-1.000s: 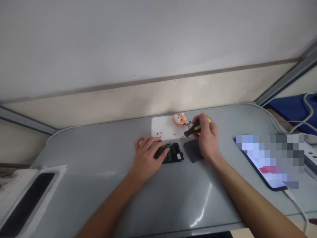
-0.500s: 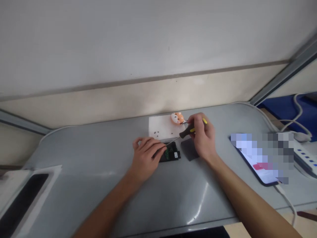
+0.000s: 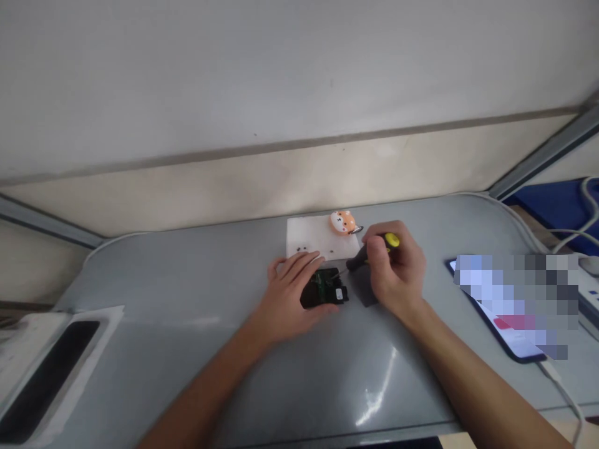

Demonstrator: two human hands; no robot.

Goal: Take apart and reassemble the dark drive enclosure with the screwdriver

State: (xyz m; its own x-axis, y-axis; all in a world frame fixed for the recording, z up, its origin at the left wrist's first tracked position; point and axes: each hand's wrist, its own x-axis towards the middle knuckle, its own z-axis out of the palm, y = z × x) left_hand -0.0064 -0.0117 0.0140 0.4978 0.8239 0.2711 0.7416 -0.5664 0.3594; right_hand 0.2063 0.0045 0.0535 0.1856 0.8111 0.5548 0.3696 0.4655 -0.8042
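Note:
My left hand (image 3: 285, 302) grips the left part of a small black device with an exposed green circuit board (image 3: 325, 290), fingers along its far edge and thumb along its near edge. My right hand (image 3: 402, 271) is closed around a black and yellow screwdriver (image 3: 359, 258). The thin shaft slants down-left, its tip at the upper right part of the board; exact contact is too small to tell. Partly under the right hand lies a dark flat piece (image 3: 364, 288). Behind the device, a white sheet of paper (image 3: 306, 229) bears tiny dark screws (image 3: 301, 249) and an orange-and-white animal-face case (image 3: 342, 222).
A lit phone (image 3: 496, 312), partly blurred out, lies on the grey table (image 3: 196, 355) to the right with a white cable (image 3: 561, 380). Beyond it is a power strip (image 3: 590, 293). A black slab on white paper (image 3: 51, 380) rests at left. The wall (image 3: 243, 181) bounds the back.
My left hand has opened its thumb down to the device's near edge, baring more of the board. The screwdriver tip has moved right across the board, and its handle has tilted toward me.

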